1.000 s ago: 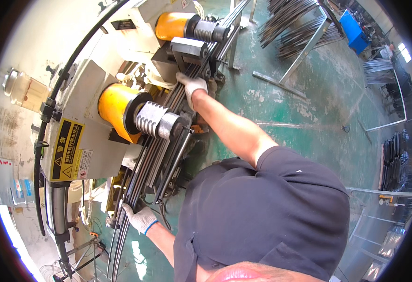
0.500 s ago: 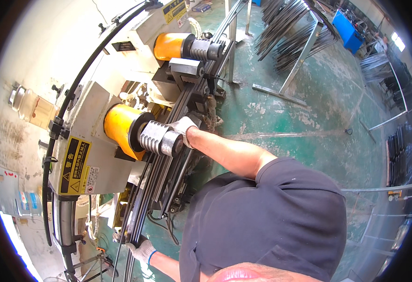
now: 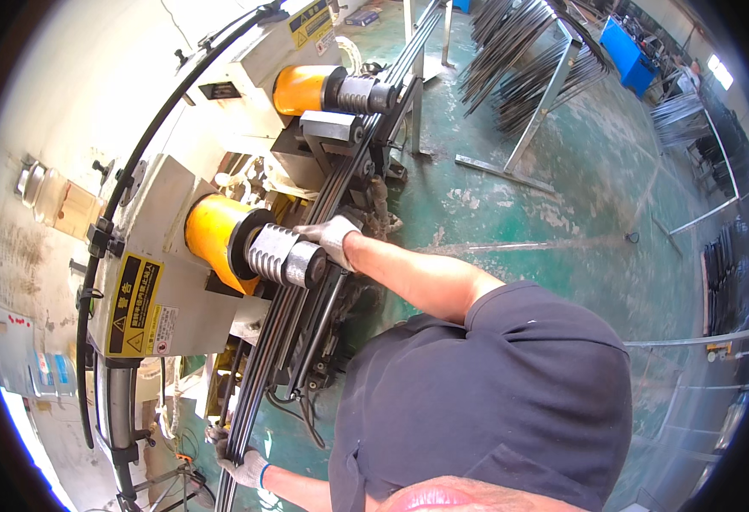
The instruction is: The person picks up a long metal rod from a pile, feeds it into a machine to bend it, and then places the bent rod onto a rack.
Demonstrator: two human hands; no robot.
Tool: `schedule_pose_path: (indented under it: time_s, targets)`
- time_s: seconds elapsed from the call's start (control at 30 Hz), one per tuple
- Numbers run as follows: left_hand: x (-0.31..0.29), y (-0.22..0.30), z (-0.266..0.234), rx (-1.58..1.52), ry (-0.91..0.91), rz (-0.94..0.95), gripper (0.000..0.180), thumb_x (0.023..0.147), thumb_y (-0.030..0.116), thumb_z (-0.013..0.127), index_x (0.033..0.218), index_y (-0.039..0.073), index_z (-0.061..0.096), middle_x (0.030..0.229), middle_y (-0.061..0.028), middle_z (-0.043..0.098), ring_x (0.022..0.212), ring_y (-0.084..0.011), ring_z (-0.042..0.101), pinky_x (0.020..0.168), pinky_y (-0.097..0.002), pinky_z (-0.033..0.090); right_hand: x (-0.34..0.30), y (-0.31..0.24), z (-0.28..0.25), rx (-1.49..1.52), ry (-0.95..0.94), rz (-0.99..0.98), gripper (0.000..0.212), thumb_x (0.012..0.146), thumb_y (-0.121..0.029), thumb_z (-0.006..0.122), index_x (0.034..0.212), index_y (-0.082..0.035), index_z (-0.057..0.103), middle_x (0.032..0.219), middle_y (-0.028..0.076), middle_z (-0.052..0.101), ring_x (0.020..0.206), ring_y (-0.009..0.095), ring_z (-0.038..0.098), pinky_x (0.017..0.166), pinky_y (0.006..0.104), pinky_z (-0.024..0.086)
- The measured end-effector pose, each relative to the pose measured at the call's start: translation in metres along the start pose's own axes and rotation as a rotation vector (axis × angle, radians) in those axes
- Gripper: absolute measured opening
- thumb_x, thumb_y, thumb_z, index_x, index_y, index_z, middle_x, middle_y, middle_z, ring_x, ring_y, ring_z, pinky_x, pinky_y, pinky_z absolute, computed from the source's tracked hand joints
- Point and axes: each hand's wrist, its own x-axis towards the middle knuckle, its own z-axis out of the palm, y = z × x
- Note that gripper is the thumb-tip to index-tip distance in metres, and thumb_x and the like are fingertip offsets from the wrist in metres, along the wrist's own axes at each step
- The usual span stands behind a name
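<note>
The gloved right hand reaches out on an extended arm, the gloved left hand curled lower down.

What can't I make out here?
Head view:
Part of the right hand: hidden by the grooved cylinder.
Part of the left hand: hidden by the dark rods.
Lower ends of those rods: cut off by the bottom edge.
Distant silvery rods: too small to count.
</note>
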Motion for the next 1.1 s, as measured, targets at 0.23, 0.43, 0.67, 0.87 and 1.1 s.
schedule_pose_path:
  time_s: [0.23, 0.43, 0.67, 0.87, 1.1]
  targets:
    - [-0.096, -0.027, 0.068, 0.013, 0.195, -0.089, 0.038, 0.102, 0.026, 0.058, 0.118, -0.006, 0.07, 0.115, -0.014, 0.074, 0.112, -0.0287, 0.068, 0.11, -0.0443, 0.05, 0.0, -0.038, -0.017, -0.033, 0.235, 0.018, 0.059, 0.082, -0.029, 0.091, 0.126, 0.006, 0.07, 0.141, 0.024, 0.065, 0.137, 0.031, 0.057, 0.117, 0.0424, 0.042]
    - [-0.128, -0.08, 0.069, 0.008, -0.274, -0.293, 0.037, 0.102, 0.023, 0.065, 0.123, -0.007, 0.066, 0.124, -0.015, 0.071, 0.119, -0.0297, 0.065, 0.112, -0.0444, 0.049, 0.031, -0.063, -0.036, 0.147, 0.328, -0.055, 0.035, 0.093, -0.033, 0.082, 0.109, -0.003, 0.076, 0.109, 0.014, 0.077, 0.098, 0.028, 0.073, 0.099, 0.0433, 0.054]
    - [-0.14, -0.08, 0.092, -0.026, -0.08, -0.337, 0.034, 0.103, 0.021, 0.063, 0.122, -0.006, 0.067, 0.13, -0.0169, 0.07, 0.122, -0.0311, 0.065, 0.115, -0.0476, 0.047, 0.022, -0.008, -0.014, 0.027, 0.284, -0.151, 0.061, 0.088, -0.022, 0.085, 0.133, 0.011, 0.061, 0.128, 0.02, 0.071, 0.116, 0.028, 0.068, 0.102, 0.0381, 0.051]
    - [-0.106, -0.061, 0.083, -0.006, 0.066, -0.292, 0.029, 0.104, 0.025, 0.061, 0.117, 0.0, 0.069, 0.121, -0.0129, 0.073, 0.119, -0.0294, 0.065, 0.114, -0.0481, 0.047, 0.054, -0.045, -0.055, 0.176, 0.32, -0.208, 0.087, 0.084, -0.038, 0.085, 0.142, 0.017, 0.051, 0.145, 0.033, 0.057, 0.137, 0.039, 0.056, 0.116, 0.0456, 0.042]
    - [-0.119, -0.084, 0.081, 0.052, -0.082, -0.247, 0.034, 0.102, 0.021, 0.06, 0.12, -0.007, 0.068, 0.129, -0.0146, 0.069, 0.126, -0.0308, 0.061, 0.119, -0.0468, 0.043, -0.016, -0.025, -0.011, -0.186, 0.211, -0.013, 0.093, 0.079, -0.034, 0.094, 0.141, 0.018, 0.049, 0.145, 0.033, 0.057, 0.13, 0.039, 0.061, 0.113, 0.0429, 0.047]
